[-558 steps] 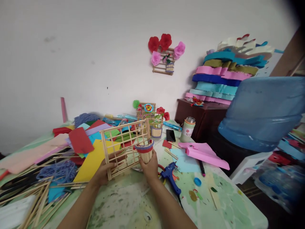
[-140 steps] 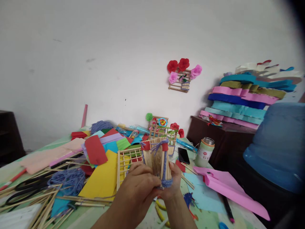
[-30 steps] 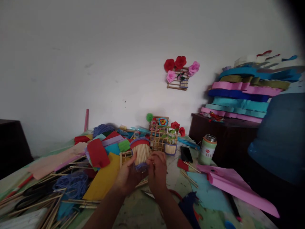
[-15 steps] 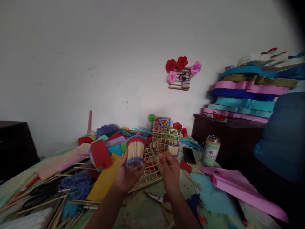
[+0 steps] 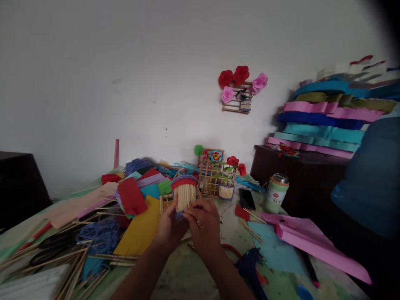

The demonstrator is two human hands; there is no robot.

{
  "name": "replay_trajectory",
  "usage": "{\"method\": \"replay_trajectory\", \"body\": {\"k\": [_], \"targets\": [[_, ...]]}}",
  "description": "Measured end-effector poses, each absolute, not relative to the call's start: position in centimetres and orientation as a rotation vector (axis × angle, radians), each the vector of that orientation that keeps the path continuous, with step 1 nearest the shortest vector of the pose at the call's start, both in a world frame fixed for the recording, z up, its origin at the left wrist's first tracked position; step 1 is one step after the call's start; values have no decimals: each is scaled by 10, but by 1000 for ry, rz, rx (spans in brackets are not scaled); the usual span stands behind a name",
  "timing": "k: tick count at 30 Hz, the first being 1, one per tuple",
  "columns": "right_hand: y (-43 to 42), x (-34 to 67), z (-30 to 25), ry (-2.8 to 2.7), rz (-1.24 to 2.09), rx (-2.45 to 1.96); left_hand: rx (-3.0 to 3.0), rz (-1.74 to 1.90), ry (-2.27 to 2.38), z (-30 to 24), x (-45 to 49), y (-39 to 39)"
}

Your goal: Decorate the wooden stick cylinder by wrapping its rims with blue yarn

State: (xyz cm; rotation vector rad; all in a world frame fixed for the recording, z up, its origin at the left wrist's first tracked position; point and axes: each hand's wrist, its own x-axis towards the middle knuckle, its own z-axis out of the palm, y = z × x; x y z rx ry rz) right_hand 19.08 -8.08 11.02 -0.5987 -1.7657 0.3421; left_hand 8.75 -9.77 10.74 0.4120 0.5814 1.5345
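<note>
A small basket of upright wooden sticks (image 5: 184, 194), with a red band and purple yarn round its top, stands in front of me above the table. My left hand (image 5: 168, 228) grips its lower left side. On its lower right edge my right hand (image 5: 203, 227) has its fingers closed. Behind the basket, mostly hidden by both hands, lies a wooden stick lattice frame (image 5: 165, 201).
Coloured paper sheets (image 5: 133, 200), blue yarn (image 5: 95, 235) and loose sticks (image 5: 71, 271) cover the table's left. A decorated lattice with paper flowers (image 5: 218, 173), a phone (image 5: 246, 198) and a green jar (image 5: 275, 193) stand behind. Pink paper (image 5: 309, 246) lies right.
Half a second ago my left hand alone held the basket up and my right hand hung free beside it. My right hand has come back onto the basket's lower edge, and the basket sits lower.
</note>
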Motion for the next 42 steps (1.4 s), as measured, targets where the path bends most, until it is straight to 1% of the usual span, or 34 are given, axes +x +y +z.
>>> {"method": "replay_trajectory", "body": {"k": [3, 7, 10, 14, 16, 19, 25, 28, 31, 36, 40, 42], "targets": [[-81, 190, 112, -1739, 479, -629, 415, 1509, 589, 106, 88, -97], [-79, 190, 111, -1651, 646, -651, 393, 1574, 549, 104, 90, -97], [-77, 188, 108, -1530, 798, -651, 387, 1613, 509, 102, 90, -96], [-74, 189, 105, -1351, 1063, -603, 361, 1578, 439, 99, 82, -93], [-72, 192, 106, -1234, 1138, -558, 330, 1562, 383, 99, 75, -93], [-68, 198, 109, -1190, 1104, -528, 308, 1562, 306, 100, 67, -93], [-67, 196, 108, -1602, 774, -730, 336, 1608, 274, 104, 66, -95], [-70, 190, 103, -1728, 693, -813, 365, 1625, 279, 106, 70, -96], [-71, 188, 100, -1790, 734, -830, 372, 1610, 302, 108, 73, -96], [-69, 194, 108, -1757, 879, -725, 352, 1628, 302, 105, 70, -94], [-71, 206, 120, -1558, 1154, -611, 351, 1673, 324, 102, 63, -91], [-73, 215, 126, -1381, 1208, -559, 344, 1697, 342, 102, 58, -91]]}}
